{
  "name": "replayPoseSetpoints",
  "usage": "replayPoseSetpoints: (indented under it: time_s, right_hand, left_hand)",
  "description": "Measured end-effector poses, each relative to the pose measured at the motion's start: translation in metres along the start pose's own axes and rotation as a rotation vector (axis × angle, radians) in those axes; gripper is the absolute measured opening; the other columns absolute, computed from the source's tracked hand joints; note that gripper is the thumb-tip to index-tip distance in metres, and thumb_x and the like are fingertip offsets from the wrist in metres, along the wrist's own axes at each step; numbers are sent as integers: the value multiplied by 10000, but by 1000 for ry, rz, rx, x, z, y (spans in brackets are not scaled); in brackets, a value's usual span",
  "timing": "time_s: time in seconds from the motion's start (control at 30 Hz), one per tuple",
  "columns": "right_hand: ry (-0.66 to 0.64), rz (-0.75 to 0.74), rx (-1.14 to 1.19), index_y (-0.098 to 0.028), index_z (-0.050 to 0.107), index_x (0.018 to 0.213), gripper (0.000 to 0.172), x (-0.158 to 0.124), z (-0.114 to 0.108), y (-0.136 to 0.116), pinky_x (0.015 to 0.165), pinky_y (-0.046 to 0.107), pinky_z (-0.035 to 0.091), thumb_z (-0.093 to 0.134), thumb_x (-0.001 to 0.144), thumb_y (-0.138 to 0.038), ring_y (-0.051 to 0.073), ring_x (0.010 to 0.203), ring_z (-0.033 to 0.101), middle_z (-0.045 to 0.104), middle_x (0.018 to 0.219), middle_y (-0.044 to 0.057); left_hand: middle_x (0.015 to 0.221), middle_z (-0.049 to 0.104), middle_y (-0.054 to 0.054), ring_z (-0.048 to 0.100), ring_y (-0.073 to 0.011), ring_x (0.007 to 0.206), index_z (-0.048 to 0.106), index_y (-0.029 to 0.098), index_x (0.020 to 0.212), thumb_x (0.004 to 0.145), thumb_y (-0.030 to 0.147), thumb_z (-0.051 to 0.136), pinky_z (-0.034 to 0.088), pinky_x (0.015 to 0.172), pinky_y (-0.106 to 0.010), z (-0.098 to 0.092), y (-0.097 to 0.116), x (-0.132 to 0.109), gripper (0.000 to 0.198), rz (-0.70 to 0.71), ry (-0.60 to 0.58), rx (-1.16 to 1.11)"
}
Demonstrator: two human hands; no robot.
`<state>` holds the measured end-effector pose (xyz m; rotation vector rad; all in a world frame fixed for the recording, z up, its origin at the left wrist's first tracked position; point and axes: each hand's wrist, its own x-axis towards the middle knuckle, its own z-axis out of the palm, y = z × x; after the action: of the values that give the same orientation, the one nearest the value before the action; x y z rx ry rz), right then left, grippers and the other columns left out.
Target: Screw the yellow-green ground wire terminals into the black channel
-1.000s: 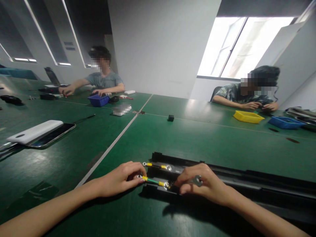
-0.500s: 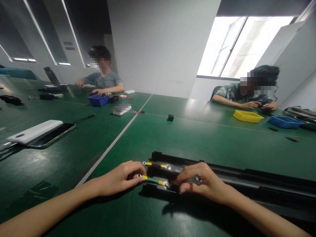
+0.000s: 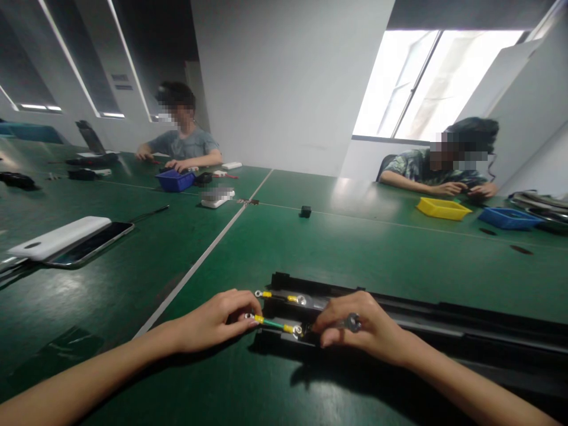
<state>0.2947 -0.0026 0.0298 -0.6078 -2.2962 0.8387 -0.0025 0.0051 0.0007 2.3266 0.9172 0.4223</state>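
My left hand is closed, its thumb and forefinger pinching the left ring terminal of a short green wire with yellow sleeves. The wire's other ring terminal lies at the end of a long black metal channel. Closed around a small open-ended wrench, my right hand rests at the channel just right of that terminal. The wrench's far end is hidden by my fingers. A second, dark wire with yellow-sleeved ring terminals lies behind, along the channel.
Two people sit across the green table. Ahead are a small black block, a purple bin, a yellow tray and a blue tray. On the left lie a phone and a white device.
My hands, the wire and the wrench stay in nearly the same pose. The whole view has shifted very slightly.
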Motion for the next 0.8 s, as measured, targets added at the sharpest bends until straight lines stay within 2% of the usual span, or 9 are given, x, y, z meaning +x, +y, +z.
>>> replayPoseSetpoints:
  time_s: [0.67,0.8]
  right_hand:
    - [-1,0,18,-140,737,865,218,-1,-1,0,594,183,492,656,872,-341,114,624,653,727,745,56]
    - [-28,51,9,-140,722,868,256,0,-2,-3,634,205,500,610,901,-369,127,666,662,726,768,56]
  left_hand:
    - [854,580,-8,535,-158,756,597,172,968,950,225,531,396,698,-247,1,-3,0,86,18,4,-5]
    - [861,582,-8,538,-161,766,595,172,976,950,214,532,395,705,-247,1,-3,-1,80,17,10,-3]
